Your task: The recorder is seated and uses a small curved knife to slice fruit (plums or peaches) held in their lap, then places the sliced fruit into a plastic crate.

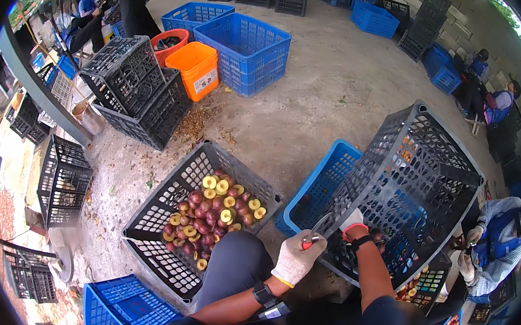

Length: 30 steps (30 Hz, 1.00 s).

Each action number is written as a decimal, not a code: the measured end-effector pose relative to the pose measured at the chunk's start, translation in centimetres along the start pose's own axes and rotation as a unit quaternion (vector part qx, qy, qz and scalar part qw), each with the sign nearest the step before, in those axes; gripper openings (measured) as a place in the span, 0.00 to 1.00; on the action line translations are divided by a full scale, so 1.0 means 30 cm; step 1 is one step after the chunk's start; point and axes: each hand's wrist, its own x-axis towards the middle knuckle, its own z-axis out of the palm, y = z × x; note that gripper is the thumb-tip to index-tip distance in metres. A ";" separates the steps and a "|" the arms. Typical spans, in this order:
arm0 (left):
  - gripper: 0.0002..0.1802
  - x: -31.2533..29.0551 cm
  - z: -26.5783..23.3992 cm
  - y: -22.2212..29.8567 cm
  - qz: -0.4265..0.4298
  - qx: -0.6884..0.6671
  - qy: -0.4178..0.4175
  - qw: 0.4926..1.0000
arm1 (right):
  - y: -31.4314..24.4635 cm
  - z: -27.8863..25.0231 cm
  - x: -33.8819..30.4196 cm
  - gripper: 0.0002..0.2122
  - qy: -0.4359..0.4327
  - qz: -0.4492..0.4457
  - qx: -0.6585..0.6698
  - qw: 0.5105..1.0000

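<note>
My left hand, in a white knit glove, is closed on a small red-handled knife. Its grey blade lies close to the rim of a tilted black plastic crate. My right hand, gloved with a red cuff, reaches in at the near side of that crate; its fingers are mostly hidden. A few dark red plums show low in the crate beside it. By my left knee, another black crate holds red plums and cut ones with yellow flesh.
A light blue crate stands partly under the tilted one. Ahead are an orange bucket, a large blue crate and stacked black crates. A blue crate lies near left. Another person sits close at right.
</note>
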 end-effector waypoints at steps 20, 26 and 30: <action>0.14 -0.173 -0.091 0.073 0.101 0.092 -0.010 0.991 | -0.513 -0.618 -0.491 0.18 0.148 0.131 0.376 0.905; 0.22 -0.398 -0.074 0.099 0.275 0.227 -0.183 0.916 | -0.821 -0.701 -0.851 0.23 0.163 0.270 0.687 0.654; 0.20 -0.496 -0.063 0.026 0.305 0.296 -0.236 0.874 | -0.896 -0.690 -0.982 0.22 0.104 0.312 0.769 0.549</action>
